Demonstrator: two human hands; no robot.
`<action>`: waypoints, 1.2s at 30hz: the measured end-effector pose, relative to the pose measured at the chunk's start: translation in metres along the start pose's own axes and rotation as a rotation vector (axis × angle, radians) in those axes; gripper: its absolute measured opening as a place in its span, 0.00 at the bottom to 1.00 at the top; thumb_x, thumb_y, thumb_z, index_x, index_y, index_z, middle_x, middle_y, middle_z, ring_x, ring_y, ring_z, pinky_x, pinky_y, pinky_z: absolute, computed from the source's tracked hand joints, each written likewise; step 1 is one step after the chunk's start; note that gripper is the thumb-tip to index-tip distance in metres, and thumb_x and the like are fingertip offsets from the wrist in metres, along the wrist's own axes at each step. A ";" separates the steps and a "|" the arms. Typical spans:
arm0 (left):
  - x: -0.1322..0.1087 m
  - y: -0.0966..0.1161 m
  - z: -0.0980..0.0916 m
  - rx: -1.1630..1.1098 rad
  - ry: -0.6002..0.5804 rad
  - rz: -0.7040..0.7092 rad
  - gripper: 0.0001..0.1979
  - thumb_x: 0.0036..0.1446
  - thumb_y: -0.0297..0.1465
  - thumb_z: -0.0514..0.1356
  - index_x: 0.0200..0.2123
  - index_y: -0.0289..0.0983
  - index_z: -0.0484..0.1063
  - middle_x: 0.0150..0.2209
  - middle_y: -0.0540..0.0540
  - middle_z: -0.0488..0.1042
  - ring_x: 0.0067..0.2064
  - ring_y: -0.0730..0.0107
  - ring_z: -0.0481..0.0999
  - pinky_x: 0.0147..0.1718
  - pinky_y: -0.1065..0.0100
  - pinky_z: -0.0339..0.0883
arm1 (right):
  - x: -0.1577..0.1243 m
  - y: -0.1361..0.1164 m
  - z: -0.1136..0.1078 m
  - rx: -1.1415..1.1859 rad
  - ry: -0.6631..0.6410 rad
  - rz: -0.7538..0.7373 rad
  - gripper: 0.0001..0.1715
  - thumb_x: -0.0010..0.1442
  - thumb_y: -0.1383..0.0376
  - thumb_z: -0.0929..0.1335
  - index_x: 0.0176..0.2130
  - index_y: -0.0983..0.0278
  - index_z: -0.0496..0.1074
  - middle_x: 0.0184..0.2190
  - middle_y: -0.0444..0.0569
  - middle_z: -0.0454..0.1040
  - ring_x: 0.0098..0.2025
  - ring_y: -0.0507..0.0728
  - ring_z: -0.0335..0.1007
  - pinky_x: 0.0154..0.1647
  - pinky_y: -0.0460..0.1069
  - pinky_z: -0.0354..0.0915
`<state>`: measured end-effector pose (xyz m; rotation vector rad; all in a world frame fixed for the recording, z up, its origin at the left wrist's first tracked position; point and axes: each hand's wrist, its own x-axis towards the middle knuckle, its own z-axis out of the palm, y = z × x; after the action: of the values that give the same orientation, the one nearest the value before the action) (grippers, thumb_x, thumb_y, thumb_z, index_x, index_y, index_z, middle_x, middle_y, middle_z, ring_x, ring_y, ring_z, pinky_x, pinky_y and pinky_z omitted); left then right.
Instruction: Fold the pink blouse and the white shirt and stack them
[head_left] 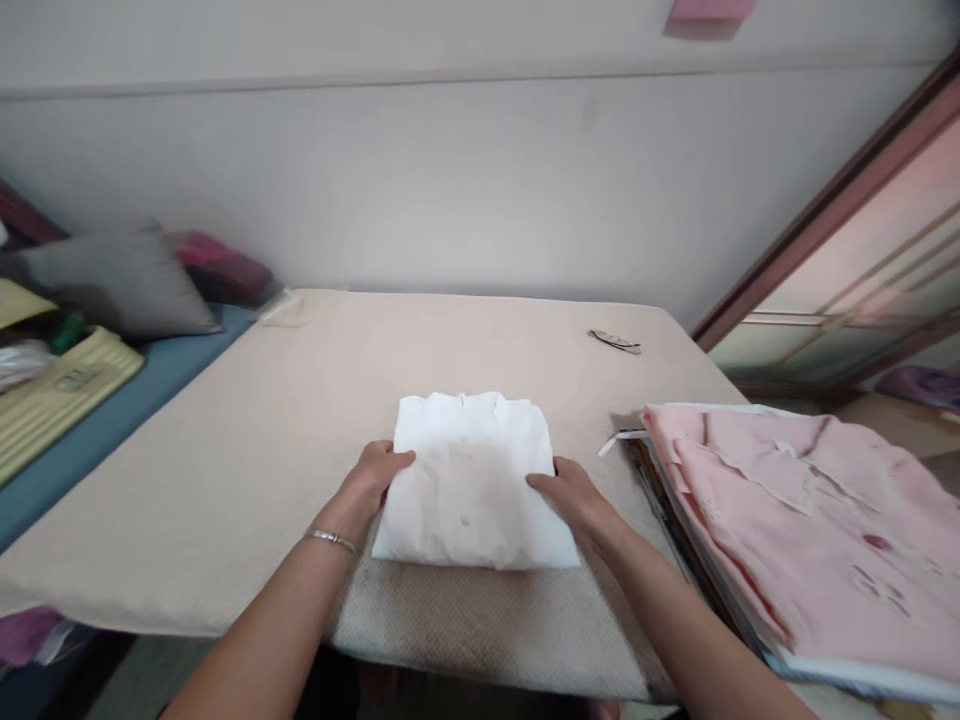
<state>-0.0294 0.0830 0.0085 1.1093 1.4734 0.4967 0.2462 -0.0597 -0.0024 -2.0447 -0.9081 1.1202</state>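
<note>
A folded white shirt lies collar-away on the beige padded table near its front edge. My left hand rests on the shirt's left edge with fingers curled over it. My right hand lies on the shirt's right edge, thumb on top. A thin bracelet circles my left wrist. Both hands press flat on the garment from either side.
A stack of pink garments lies on a board at the right. A small dark object sits at the table's far right. Grey cushion, yellow case and clutter lie left on a blue surface. A wall stands behind.
</note>
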 end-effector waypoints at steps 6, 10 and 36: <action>0.007 -0.002 0.002 0.004 0.047 0.015 0.12 0.46 0.29 0.66 0.36 0.29 0.74 0.33 0.38 0.80 0.30 0.60 0.79 0.25 0.67 0.71 | -0.005 -0.009 -0.002 -0.017 -0.004 -0.007 0.19 0.54 0.60 0.69 0.43 0.69 0.75 0.40 0.56 0.81 0.40 0.61 0.77 0.32 0.47 0.64; 0.008 0.000 0.003 0.017 0.057 0.023 0.13 0.49 0.30 0.65 0.38 0.29 0.73 0.34 0.38 0.80 0.30 0.60 0.79 0.26 0.67 0.71 | -0.006 -0.012 -0.003 -0.189 -0.021 -0.058 0.16 0.58 0.60 0.67 0.41 0.68 0.75 0.40 0.54 0.81 0.43 0.61 0.76 0.34 0.47 0.64; -0.025 0.032 -0.003 1.125 0.291 0.331 0.10 0.68 0.36 0.52 0.48 0.37 0.61 0.44 0.36 0.78 0.48 0.50 0.79 0.41 0.58 0.66 | 0.000 -0.010 0.006 -0.705 0.048 -0.079 0.27 0.66 0.51 0.59 0.49 0.70 0.67 0.48 0.66 0.76 0.51 0.69 0.73 0.45 0.56 0.64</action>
<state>-0.0238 0.0774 0.0481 2.2533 1.8732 -0.0105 0.2378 -0.0529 0.0029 -2.5326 -1.4975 0.7588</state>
